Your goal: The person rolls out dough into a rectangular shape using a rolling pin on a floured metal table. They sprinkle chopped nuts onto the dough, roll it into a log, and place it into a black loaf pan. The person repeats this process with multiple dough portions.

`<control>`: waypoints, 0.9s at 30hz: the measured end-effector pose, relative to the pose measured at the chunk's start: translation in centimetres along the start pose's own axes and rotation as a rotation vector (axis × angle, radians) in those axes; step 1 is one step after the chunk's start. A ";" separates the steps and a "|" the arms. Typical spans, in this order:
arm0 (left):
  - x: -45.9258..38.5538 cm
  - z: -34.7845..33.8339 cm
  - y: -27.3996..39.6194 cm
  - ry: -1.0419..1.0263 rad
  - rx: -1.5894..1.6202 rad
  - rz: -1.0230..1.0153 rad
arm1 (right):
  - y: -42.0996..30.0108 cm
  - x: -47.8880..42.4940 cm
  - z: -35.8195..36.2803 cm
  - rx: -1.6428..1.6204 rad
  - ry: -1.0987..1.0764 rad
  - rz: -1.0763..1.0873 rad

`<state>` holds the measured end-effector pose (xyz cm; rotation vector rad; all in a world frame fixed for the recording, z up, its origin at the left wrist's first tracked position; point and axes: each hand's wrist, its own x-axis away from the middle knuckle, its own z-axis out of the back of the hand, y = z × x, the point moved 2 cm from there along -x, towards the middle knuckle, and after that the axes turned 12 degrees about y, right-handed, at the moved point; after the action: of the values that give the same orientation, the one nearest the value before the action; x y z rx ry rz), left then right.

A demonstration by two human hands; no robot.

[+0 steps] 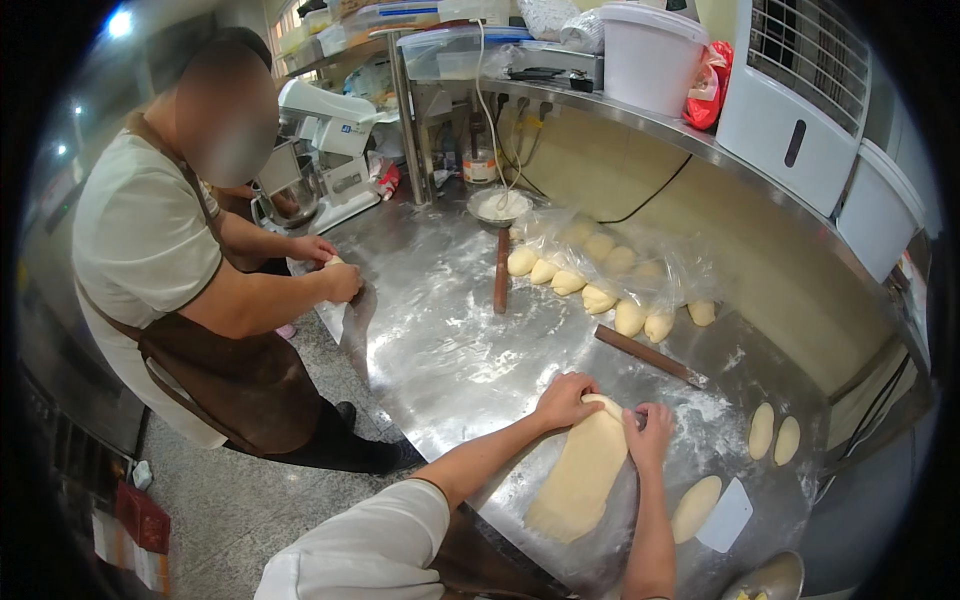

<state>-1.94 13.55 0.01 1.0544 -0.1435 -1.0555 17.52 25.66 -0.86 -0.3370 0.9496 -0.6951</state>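
Observation:
A flat, elongated sheet of pale dough (581,480) lies on the floured steel table (435,330) before me, its far end curled over. My left hand (568,401) pinches the left side of that curled end between thumb and fingers. At the right corner of the same edge, my right hand (650,431) grips the dough with its fingertips. A shaped oval dough piece (697,508) rests to the right, beside a white plastic dough scraper (726,516). Two smaller ovals (761,431) lie farther right. Beyond my hands is a wooden rolling pin (651,356).
Dough balls (598,298) sit partly under clear plastic film (637,251) near the wall. A second rolling pin (501,271) and a bowl of flour (501,204) are at the back. A co-worker (217,255) handles dough at left, near a stand mixer (330,154). A metal bowl (772,577) stands bottom right.

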 end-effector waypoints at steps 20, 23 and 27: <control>-2.1 -1.4 -0.8 0.375 -0.040 0.109 | 0.8 -1.3 -1.6 0.125 0.154 -0.115; -1.5 -2.0 -3.2 0.202 -0.186 0.070 | 2.2 0.4 -3.2 0.114 0.118 -0.223; -2.2 -3.4 1.6 -0.040 -0.114 -0.076 | 4.7 1.4 -3.2 0.238 0.543 0.037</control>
<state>-0.13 17.53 0.21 0.9425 -0.0746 -1.1406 17.24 28.25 -6.12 0.0899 1.3646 -0.8763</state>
